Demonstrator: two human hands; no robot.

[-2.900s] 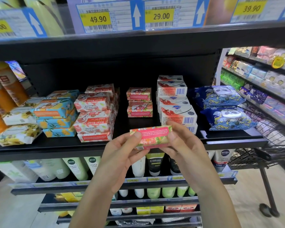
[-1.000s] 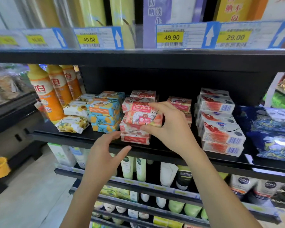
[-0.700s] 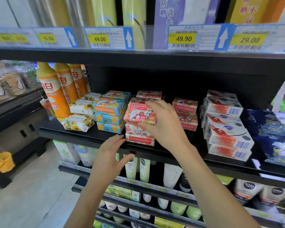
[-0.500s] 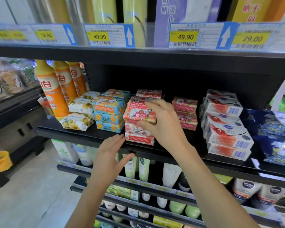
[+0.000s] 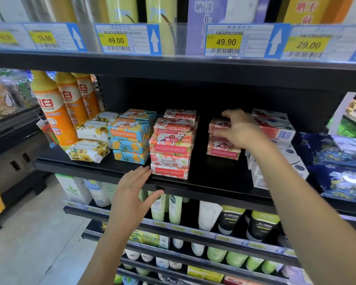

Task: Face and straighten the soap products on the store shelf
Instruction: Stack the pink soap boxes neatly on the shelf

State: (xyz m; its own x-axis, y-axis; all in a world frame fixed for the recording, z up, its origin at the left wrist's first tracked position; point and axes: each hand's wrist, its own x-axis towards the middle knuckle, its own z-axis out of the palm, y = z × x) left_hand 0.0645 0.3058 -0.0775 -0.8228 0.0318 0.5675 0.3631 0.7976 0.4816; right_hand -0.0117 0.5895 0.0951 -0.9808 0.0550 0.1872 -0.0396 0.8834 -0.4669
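1. The left hand [image 5: 132, 192] is nearest. It is below the tall pink stack [image 5: 170, 149] of soap boxes and a bit to its left. Its fingers are straight and a little apart, and it holds nothing. The fingertips [image 5: 144, 171] reach the stack's bottom left corner. I cannot tell if they touch it or stop just beside it.
2. Below the tall pink stack, one level down, stand green, white and black tubes [image 5: 230, 219].
3. The tall pink stack stands at the front edge of the black shelf [image 5: 214, 185]. Its boxes sit one on top of another. The top ones say "Goat Soap" upside down.
4. Just left of the stack is a pile of blue and yellow boxes [image 5: 130, 132]. Farther left are flower-wrapped soaps [image 5: 88, 150], then orange bottles [image 5: 49, 112].
5. Right of the stack, apart from it and a bit farther back, is a small red stack [image 5: 223, 150] of soap boxes. The right hand [image 5: 243, 130] is on its top box with its fingers spread over it. The hand is blurry, so I cannot tell if it grabs the box or only touches it.
6. Farther right of the tall pink stack are white and red boxes [image 5: 282, 132], then blue packs [image 5: 341, 157].
7. High above the stack hang price tags [image 5: 224, 41].
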